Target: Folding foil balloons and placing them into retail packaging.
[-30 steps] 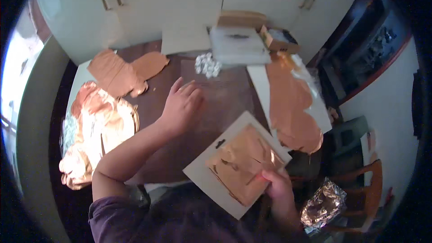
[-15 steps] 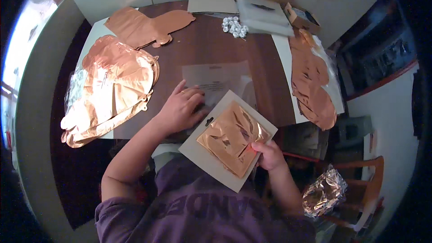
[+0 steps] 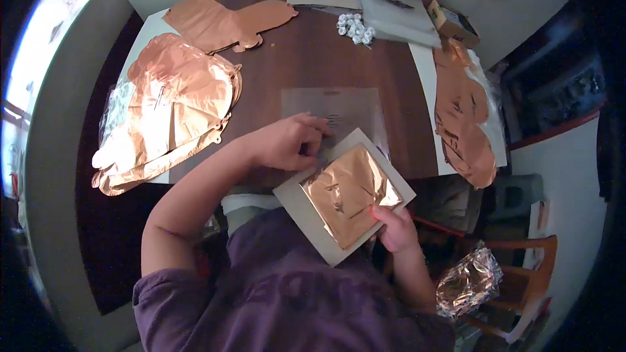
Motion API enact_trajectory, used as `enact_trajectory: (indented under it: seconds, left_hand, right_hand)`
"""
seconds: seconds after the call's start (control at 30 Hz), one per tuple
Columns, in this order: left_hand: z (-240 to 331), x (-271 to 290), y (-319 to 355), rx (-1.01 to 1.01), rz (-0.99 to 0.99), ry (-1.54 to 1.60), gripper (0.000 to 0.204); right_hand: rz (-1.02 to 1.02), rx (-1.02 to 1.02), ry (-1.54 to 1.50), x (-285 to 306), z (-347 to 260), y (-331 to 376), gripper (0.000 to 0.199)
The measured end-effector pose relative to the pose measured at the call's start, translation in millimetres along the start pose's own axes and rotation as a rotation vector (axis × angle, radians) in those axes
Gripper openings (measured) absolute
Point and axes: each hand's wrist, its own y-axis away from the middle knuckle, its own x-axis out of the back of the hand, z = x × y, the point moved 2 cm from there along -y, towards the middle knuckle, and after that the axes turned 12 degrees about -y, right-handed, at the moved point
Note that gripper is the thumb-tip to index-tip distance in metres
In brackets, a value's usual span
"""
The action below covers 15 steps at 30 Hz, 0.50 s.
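1. Left hand: hovers over the upper-left edge of the card, fingers half curled, thumb side down; cannot tell if they pinch or touch anything.
2. Clear flat plastic sleeve: lies on the dark brown wooden bench, just beyond the left fingers.
3. Off-white square card, with a folded shiny copper-coloured foil piece on its face: held tilted cornerwise in front of the body, at the bench's near edge. Step in hand, as judged: steadying card and foil together while the left hand works near the sleeve.
4. Right hand: clamps the card's lower-right edge, thumb pressing the foil. Next move probably calls for keeping that thumb down so the foil doesn't slide, plus a fine left-hand pinch on thin film.
5. Hard to make out, left: big copper-coloured foil heap is washed out by glare; its layers can't be counted.
6. Middle: left fingertips unclear; card's back hidden; sleeve's mouth too faint to find.
7. Right: the other right fingers are hidden under the card.
8. Far right: crumpled metallic foil packet by the brown wooden chair; contents can't be told.
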Motion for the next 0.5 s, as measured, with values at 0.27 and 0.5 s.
enact_trajectory:
  seconds: [0.27,0.5]
  left_hand:
    - [2,-1,11,-0.019,-0.033,-0.208,0.017]
    - [14,-4,13,-0.001,-0.043,-0.260,0.016]
  right_hand:
    - [0.208,0.267,-0.042,-2,19,17,0.027]
    - [0.263,0.300,0.110,-12,31,32,0.048]
